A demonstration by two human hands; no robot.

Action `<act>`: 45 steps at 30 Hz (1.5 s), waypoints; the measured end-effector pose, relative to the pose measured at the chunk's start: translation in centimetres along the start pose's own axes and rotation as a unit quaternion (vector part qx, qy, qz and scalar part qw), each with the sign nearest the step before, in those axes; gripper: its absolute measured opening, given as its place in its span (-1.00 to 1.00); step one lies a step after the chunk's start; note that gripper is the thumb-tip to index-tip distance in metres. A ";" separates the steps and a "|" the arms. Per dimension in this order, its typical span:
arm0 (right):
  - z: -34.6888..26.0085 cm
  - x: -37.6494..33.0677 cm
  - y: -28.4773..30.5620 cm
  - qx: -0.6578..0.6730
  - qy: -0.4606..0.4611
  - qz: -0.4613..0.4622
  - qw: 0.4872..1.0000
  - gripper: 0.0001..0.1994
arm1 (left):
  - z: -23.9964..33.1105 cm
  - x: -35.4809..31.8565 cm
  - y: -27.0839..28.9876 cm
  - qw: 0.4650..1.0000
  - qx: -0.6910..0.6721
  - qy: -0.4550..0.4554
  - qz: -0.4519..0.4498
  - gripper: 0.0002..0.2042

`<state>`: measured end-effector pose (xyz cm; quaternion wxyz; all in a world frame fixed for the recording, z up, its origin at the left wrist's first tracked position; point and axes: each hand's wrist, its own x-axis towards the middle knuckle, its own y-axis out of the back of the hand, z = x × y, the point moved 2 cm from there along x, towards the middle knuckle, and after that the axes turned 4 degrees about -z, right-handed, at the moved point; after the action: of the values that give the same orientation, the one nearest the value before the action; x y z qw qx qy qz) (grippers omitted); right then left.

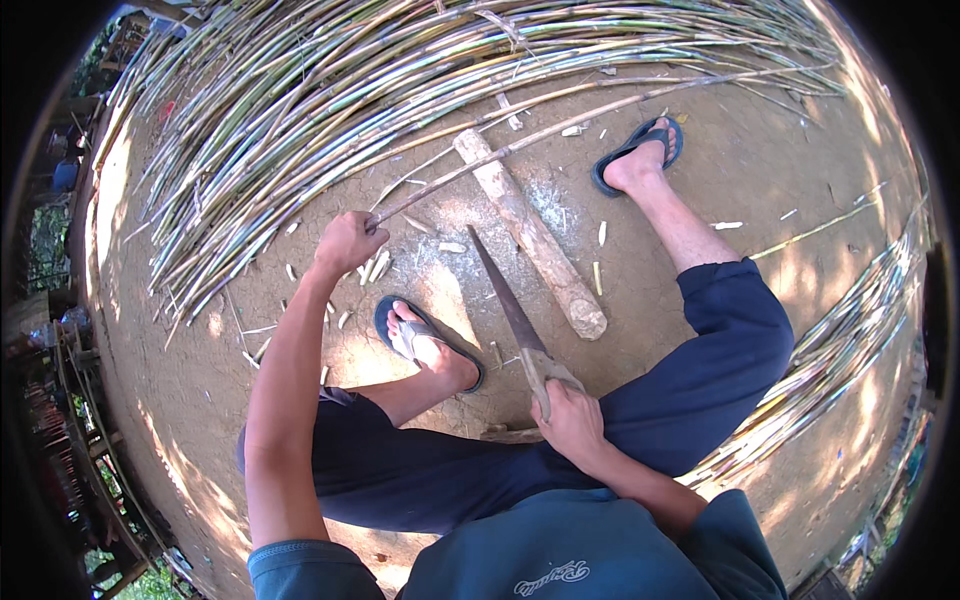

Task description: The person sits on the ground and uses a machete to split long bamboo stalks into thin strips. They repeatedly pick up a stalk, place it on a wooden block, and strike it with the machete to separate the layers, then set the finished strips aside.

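My left hand (pixel 349 243) is closed round the near end of a long thin bamboo pole (pixel 540 133). The pole slants up to the right and passes over the upper part of a peeled log (pixel 528 228) on the ground; whether it touches the log I cannot tell. My right hand (pixel 570 422) grips the wooden handle of a handsaw (pixel 506 300). Its dark, tapering blade points up and away, left of the log and apart from the pole. Pale sawdust (pixel 550 205) and short cut pieces of bamboo (pixel 376 266) lie around the log.
A wide heap of long bamboo poles (pixel 330 110) spreads across the far side. Another bundle of thin poles (pixel 820 375) lies at the right. My sandalled feet (pixel 432 345) stand on the dirt ground (pixel 740 190) on either side of the log.
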<state>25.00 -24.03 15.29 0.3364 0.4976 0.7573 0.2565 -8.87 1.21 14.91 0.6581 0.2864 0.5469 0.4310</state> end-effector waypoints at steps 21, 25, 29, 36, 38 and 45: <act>-13.8 23.9 13.3 -0.191 0.337 0.137 0.912 -0.74 | 1.9 -21.4 15.2 0.986 0.086 -0.026 0.141 -0.63; -19.0 21.7 17.4 -0.247 0.326 0.100 0.907 -0.73 | 1.2 -25.3 19.1 0.987 0.075 0.005 0.141 -0.45; -21.5 20.0 22.1 -0.286 0.361 0.078 0.884 -0.76 | 3.4 -27.9 21.2 0.944 0.048 -0.085 0.315 -0.26; -15.2 17.2 18.2 -0.304 0.255 0.047 0.917 -0.82 | 3.4 -25.0 10.0 0.959 -0.030 -0.047 0.278 -0.64; -15.3 18.7 18.8 -0.304 0.298 0.028 0.904 -0.85 | 2.8 -24.4 10.6 0.959 -0.030 -0.061 0.275 -0.61; -14.7 16.0 18.6 -0.291 0.293 0.067 0.908 -0.84 | 4.8 -25.4 9.5 0.924 -0.007 -0.051 0.378 -0.66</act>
<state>20.19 -3.08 34.13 0.2116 0.3295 0.6783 0.6218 -7.40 -16.28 36.13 0.4754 0.4890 0.3610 0.6361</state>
